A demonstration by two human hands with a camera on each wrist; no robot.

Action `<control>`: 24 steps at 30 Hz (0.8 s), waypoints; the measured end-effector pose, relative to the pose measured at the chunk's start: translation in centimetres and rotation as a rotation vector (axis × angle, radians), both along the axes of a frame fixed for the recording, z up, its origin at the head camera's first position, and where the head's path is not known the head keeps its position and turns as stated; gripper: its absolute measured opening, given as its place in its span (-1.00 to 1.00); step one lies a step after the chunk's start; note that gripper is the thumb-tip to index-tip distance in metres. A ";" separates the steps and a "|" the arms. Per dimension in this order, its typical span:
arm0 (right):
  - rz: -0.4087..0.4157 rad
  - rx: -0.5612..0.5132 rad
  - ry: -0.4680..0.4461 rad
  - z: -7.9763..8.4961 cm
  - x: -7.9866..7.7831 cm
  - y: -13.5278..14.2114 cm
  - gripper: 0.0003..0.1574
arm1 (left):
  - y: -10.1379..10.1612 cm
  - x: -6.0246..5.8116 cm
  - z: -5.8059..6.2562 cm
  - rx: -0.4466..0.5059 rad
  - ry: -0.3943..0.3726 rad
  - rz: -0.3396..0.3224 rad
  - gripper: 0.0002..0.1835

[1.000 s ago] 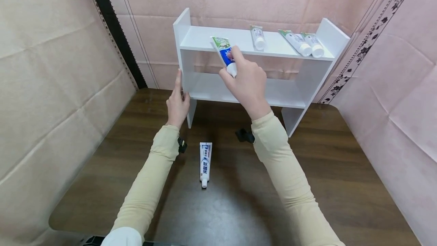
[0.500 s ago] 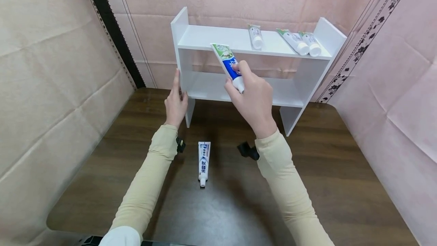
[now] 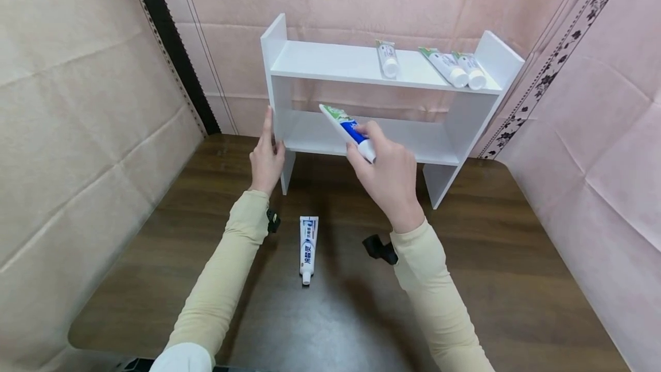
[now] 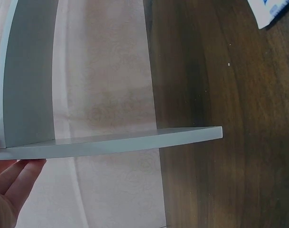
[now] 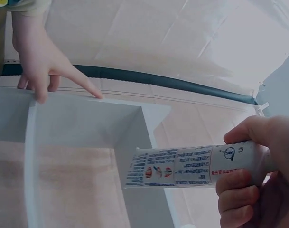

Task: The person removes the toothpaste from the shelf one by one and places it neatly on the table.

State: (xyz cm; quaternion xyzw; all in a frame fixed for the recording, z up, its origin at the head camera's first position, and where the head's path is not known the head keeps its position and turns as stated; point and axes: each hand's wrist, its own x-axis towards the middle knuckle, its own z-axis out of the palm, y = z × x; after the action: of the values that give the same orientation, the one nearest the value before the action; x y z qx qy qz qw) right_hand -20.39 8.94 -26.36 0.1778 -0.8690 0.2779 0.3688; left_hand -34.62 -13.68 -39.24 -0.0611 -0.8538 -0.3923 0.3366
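Note:
My right hand [image 3: 389, 179] pinches a toothpaste tube [image 3: 341, 122] near its white cap, between thumb and fingers. Green and blue printing covers the tube's upper face, and its flat end points up and left, in front of the lower shelf board. In the right wrist view the printed back of the tube [image 5: 177, 166] shows. My left hand [image 3: 266, 165] holds the left side panel of the white shelf [image 3: 330, 62], index finger stretched up along it. In the left wrist view, the left fingers [image 4: 23, 183] lie against one face of the panel, a thumb tip at the other.
On the top board lie a toothpaste tube [image 3: 388, 61] near the middle and two more tubes [image 3: 445, 68] towards the right end. Another white and blue tube [image 3: 308, 248] lies on the brown wooden table [image 3: 206, 280]. Pale cloth walls [image 3: 103, 102] surround the table.
My right hand has drawn the toothpaste tube down and towards me, from the height of the top board to the lower one, and tilted it flatter. The left hand stays on the shelf.

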 end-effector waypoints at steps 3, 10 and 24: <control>-0.006 0.011 -0.018 -0.8 0.3 0.2 -0.70 | 0.1 -0.1 -0.2 0.002 0.006 0.001 -0.14; -0.046 0.063 -0.056 -2.9 0.9 1.1 -0.75 | 0.1 -0.1 -0.3 0.007 0.020 0.002 -0.15; -0.081 0.156 -0.272 -7.8 0.9 2.7 -0.77 | 0.1 -0.1 -0.3 0.005 0.058 0.005 -0.19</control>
State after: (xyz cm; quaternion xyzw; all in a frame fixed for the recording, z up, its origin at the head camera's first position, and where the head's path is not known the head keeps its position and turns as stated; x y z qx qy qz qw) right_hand -19.52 11.67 -34.14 0.1314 -0.9363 0.2163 0.2436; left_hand -34.70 -13.59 -39.55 -0.0696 -0.8429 -0.3917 0.3623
